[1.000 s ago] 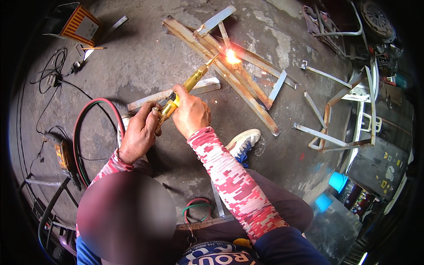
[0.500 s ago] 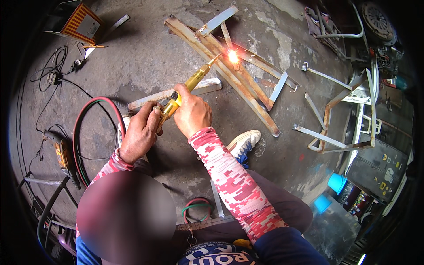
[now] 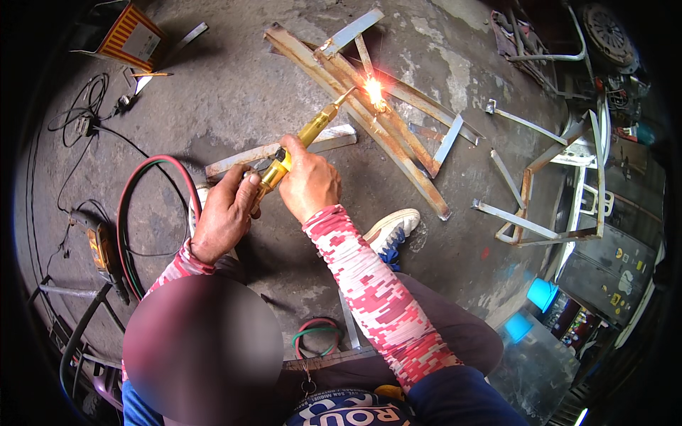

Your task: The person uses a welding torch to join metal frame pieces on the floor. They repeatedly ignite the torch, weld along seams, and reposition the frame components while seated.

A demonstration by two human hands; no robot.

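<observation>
A brass-coloured gas torch [image 3: 312, 128] slants up and to the right in front of me. My right hand [image 3: 310, 179] is closed around its handle, while my left hand [image 3: 227, 211] grips the rear end by the valves. The torch tip points at a rusty angle-iron frame [image 3: 408, 142] lying on the floor. Just beyond the tip, a bright orange-white glow with sparks [image 3: 374, 92] covers a spot on the frame and hides the metal there. A long rusty bar [image 3: 398, 167] runs along the frame's near side.
A loose metal bar [image 3: 330, 139] lies beyond my hands. Red and green hoses [image 3: 122, 234] loop at the left, near a yellow-black power tool [image 3: 101, 248] and black cables [image 3: 85, 124]. A bent metal frame [image 3: 526, 192] is at the right. A striped container [image 3: 131, 35] stands far left.
The glow on the frame has grown longer and more orange, spreading slightly downward with more sparks. Both hands and the torch have barely moved.
</observation>
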